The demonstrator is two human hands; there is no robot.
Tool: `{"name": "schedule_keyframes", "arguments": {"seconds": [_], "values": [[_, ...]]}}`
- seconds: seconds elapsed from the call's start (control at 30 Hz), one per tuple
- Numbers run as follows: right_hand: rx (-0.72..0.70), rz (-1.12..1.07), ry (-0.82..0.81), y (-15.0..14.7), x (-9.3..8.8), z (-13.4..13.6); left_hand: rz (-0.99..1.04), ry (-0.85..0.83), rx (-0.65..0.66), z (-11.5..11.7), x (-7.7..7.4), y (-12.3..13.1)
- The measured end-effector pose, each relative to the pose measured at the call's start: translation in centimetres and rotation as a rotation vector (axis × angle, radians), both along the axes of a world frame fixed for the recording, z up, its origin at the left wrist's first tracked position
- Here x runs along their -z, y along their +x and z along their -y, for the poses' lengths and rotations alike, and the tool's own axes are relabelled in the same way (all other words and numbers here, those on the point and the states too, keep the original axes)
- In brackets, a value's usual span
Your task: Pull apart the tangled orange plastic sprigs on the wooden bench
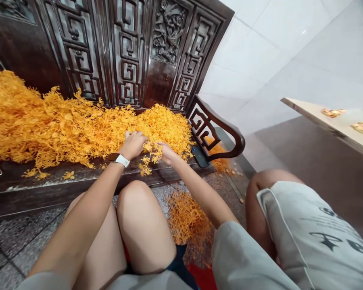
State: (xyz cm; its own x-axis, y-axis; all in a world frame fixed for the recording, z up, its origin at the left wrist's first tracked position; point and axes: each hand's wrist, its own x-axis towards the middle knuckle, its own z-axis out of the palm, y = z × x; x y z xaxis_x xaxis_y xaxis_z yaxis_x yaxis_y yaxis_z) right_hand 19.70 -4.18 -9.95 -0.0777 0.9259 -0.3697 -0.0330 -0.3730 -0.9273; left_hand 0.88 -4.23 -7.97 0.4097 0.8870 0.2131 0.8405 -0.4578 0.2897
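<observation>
A spray of orange plastic flowers (150, 158) hangs between my two hands at the front of the wooden bench. My left hand (134, 144), with a white-banded watch on the wrist, has its fingers closed at the left top of the spray. On the other side my right hand (167, 153) pinches near the top of the spray; its fingertips are partly hidden. Just behind both hands lies a dense mound of loose orange flower heads (166, 123). To the left a long heap of branching orange flower sprays (57, 125) covers the seat.
A dark phone (200, 156) lies on the bench by the carved armrest (226, 133). Orange stems (187, 217) are piled on the floor right of my knees, with more beyond the armrest. Another person's leg (308, 225) is at the right, below a pale tabletop (308, 110).
</observation>
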Motion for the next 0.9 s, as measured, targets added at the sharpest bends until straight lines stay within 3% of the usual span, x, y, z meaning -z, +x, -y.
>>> {"name": "schedule_keyframes", "arguments": {"seconds": [0.13,0.2,0.3,0.37,0.47,0.53,0.73,0.9], "values": [[0.151,0.121,0.13,0.5,0.3,-1.4,-0.06,0.053,-0.006,-0.5,0.1,-0.8],[0.072,0.208,0.302,0.7,-0.2,-2.2,-0.078,0.081,0.002,-0.3,0.0,-0.7],[-0.164,0.389,0.526,0.7,-0.4,-3.1,-0.056,0.075,0.031,-0.4,-0.1,-0.9],[-0.175,0.452,0.484,0.6,0.0,-3.6,0.006,0.064,0.032,-0.7,-0.3,-1.7],[-0.068,0.468,0.362,0.8,1.0,-4.0,0.133,0.075,-0.014,-1.7,-0.7,-3.7],[-0.051,0.504,0.363,1.0,1.6,-4.0,0.199,0.081,-0.068,-2.2,-1.0,-5.3],[-0.079,0.71,0.561,1.1,0.9,-2.7,0.299,0.106,-0.226,-2.8,-0.6,-8.5],[-0.271,1.045,0.771,0.4,-0.5,-0.8,0.359,0.124,-0.389,-2.7,-0.8,-9.0]]}}
